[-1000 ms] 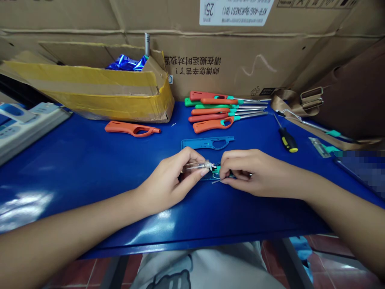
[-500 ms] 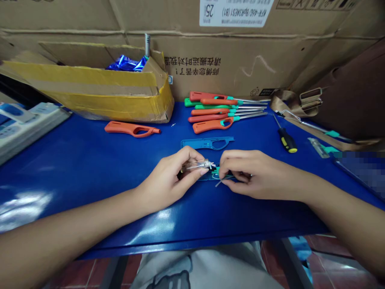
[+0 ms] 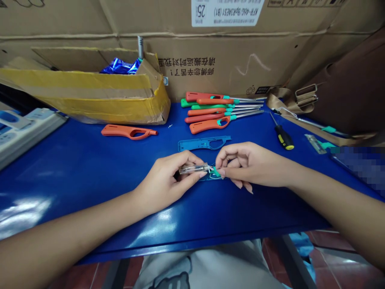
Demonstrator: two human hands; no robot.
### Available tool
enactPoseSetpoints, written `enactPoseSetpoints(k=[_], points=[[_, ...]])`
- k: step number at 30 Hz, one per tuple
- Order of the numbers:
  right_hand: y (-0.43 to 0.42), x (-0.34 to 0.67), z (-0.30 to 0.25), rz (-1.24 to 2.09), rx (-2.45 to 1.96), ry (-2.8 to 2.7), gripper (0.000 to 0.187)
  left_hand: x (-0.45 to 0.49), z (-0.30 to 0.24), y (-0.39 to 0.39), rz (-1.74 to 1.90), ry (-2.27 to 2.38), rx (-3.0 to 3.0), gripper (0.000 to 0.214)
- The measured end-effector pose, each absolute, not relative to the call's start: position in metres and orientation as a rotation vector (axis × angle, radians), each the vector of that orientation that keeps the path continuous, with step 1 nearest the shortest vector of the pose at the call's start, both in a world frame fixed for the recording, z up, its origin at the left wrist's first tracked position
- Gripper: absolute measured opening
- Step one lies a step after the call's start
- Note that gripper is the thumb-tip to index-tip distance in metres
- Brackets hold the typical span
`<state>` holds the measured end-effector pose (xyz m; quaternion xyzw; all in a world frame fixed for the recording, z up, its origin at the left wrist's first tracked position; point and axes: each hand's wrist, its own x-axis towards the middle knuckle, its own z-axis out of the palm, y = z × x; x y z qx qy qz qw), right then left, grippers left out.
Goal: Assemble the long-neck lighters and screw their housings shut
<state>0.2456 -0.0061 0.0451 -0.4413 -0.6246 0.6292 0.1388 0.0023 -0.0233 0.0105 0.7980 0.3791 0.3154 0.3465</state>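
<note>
My left hand (image 3: 171, 178) is closed around a clear lighter fuel tank (image 3: 191, 168), its white nozzle end pointing right. My right hand (image 3: 243, 166) pinches at a small green plastic trigger (image 3: 214, 172) just beyond that nozzle, thumb and index finger together, the other fingers loosely bent. Thin pale wire curls around the green part. Beneath both hands lies a blue lighter shell half (image 3: 212, 178), mostly covered by them. Another blue shell half (image 3: 204, 143) rests just behind, its inner side up.
Several assembled orange, red and green lighters (image 3: 210, 112) lie in a pile at the back. An orange lighter shell (image 3: 126, 131) is left of them, before a taped cardboard box (image 3: 120, 106). At right are a screwdriver (image 3: 284, 136), a loose tank (image 3: 315, 143) and a strap (image 3: 278, 100). A power strip (image 3: 33, 124) stands left.
My right hand has turned and shifted its fingertips onto the green trigger; the thin strip seen under its fingers no longer shows. My left hand keeps the tank, now more exposed.
</note>
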Motion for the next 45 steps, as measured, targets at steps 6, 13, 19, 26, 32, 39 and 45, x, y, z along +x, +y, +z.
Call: enactPoseSetpoints(k=[6, 13, 19, 26, 32, 39, 45], points=[[-0.0063, 0.2451, 0.0418, 1.799, -1.274, -1.842, 0.025, 0.0038, 0.0115, -0.0234, 0.834, 0.982, 2.115, 0.012], [-0.0062, 0.2446, 0.0394, 1.775, -1.267, -1.839, 0.028, 0.0048, 0.0130, -0.0226, 0.837, 0.956, 2.148, 0.009], [-0.0054, 0.2447, 0.0387, 1.783, -1.268, -1.829, 0.026, 0.0042, 0.0139, -0.0227, 0.833, 0.928, 2.173, 0.009], [-0.0053, 0.2452, 0.0400, 1.766, -1.256, -1.851, 0.022, 0.0031, 0.0129, -0.0234, 0.823, 0.916, 2.208, 0.010], [-0.0055, 0.2450, 0.0416, 1.787, -1.245, -1.827, 0.021, 0.0031, 0.0128, -0.0238, 0.813, 0.909, 2.227, 0.011], [-0.0058, 0.2453, 0.0420, 1.805, -1.290, -1.839, 0.021, 0.0037, 0.0148, -0.0229, 0.817, 0.922, 2.208, 0.011], [-0.0064, 0.2463, 0.0410, 1.809, -1.296, -1.862, 0.030, 0.0035, 0.0143, -0.0231, 0.801, 0.911, 2.212, 0.011]])
